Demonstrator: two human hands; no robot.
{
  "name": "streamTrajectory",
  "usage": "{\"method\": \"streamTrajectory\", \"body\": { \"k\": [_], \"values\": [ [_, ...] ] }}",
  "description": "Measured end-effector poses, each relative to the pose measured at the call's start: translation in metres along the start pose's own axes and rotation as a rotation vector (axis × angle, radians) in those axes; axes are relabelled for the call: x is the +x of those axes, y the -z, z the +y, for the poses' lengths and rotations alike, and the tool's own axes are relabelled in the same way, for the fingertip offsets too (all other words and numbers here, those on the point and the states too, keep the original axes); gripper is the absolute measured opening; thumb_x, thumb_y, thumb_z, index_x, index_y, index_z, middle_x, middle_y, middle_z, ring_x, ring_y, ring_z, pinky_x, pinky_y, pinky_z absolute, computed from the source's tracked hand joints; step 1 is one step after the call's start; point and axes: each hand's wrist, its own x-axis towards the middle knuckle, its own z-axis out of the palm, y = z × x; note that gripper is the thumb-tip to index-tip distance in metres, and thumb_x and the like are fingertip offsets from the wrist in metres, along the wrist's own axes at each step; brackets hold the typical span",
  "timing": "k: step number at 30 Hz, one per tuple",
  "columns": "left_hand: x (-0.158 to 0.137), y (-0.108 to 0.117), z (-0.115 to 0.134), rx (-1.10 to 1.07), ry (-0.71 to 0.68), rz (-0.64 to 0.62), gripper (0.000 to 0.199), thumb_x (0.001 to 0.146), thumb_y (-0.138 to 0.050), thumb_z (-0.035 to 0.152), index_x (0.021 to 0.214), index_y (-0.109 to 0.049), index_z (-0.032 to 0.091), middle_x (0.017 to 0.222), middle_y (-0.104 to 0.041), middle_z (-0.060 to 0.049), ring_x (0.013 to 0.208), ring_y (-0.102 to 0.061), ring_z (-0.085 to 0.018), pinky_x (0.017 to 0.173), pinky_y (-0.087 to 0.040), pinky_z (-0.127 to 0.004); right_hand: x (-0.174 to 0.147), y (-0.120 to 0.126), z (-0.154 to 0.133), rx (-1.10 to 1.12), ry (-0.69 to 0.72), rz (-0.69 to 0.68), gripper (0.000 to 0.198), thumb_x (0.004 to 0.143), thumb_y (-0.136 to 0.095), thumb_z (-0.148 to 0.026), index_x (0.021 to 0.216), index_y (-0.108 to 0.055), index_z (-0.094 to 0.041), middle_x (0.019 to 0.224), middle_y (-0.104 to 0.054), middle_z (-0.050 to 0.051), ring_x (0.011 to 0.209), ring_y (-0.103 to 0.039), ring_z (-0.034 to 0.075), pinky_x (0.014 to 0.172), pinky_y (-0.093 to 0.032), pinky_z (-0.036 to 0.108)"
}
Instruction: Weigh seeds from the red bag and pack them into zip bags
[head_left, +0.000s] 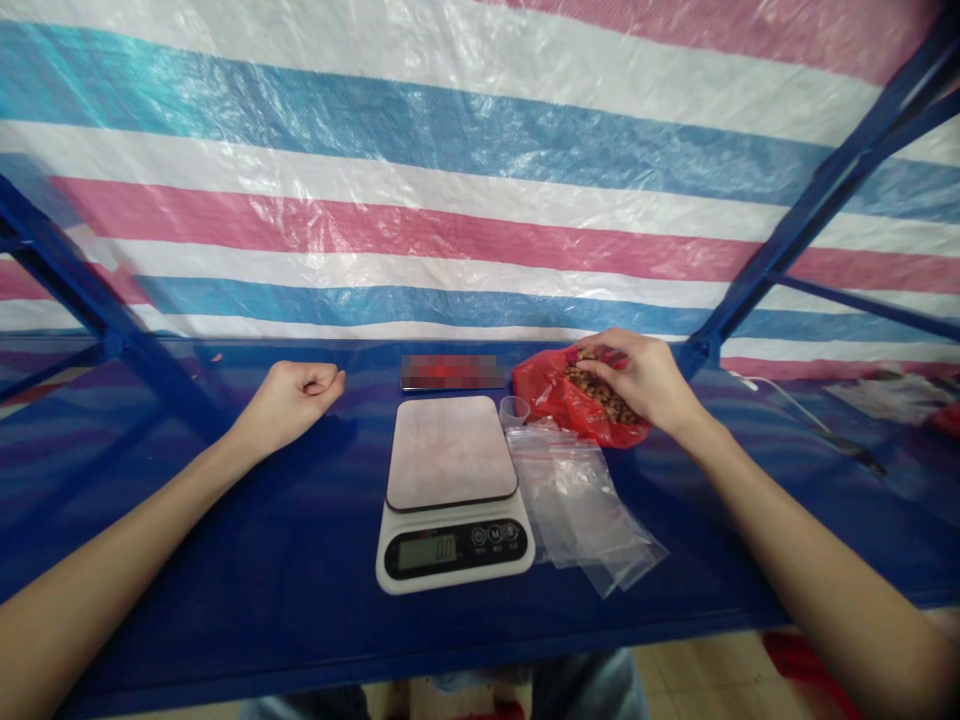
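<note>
On the blue table, a white digital kitchen scale (pixel 452 455) stands in front of me with a bare platform; its display appears to read 0.0. Left of it, my left hand (pixel 304 395) rests as a closed fist, apart from everything else. At the back right lies an open red plastic bag (pixel 541 385) full of small brown pieces (pixel 611 405), perhaps nuts or beans. My right hand (pixel 630 370) pinches the bag's rim, its fingertips partly hidden by the red plastic. Several clear zip bags (pixel 574 500) lie between the scale and my right forearm.
A small clear cup (pixel 515 410) stands between scale and red bag. Behind the scale sits a flat dark object with a blurred-out top (pixel 452 372). Blue metal struts (pixel 787 220) rise at both sides before a striped plastic sheet (pixel 420 230). A white cable (pixel 780 395) lies far right.
</note>
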Motion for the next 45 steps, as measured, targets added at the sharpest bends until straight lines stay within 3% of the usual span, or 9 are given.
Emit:
{"method": "streamTrajectory", "body": {
  "k": [36,45],
  "values": [
    [0.001,-0.009,0.019,-0.048,-0.014,-0.010,0.045,0.088,-0.052,0.040,0.063,-0.018,0.024,0.062,-0.017,0.004,0.057,-0.020,-0.010,0.053,-0.019,-0.028,0.001,-0.003,0.001,0.025,-0.003,0.013,0.018,0.093,-0.072,-0.037,0.099,-0.079,-0.021,0.098,-0.082,0.010,0.087,-0.077,0.028,0.084,-0.062,0.041],
    [0.001,-0.009,0.021,-0.052,-0.017,-0.017,0.045,0.088,-0.052,0.040,0.064,-0.017,0.024,0.061,-0.016,0.004,0.057,-0.019,-0.011,0.053,-0.018,-0.029,0.001,-0.003,-0.022,0.048,0.000,0.092,0.022,0.095,-0.073,-0.042,0.106,-0.079,-0.023,0.094,-0.079,0.009,0.083,-0.075,0.027,0.083,-0.062,0.042]
  ]
}}
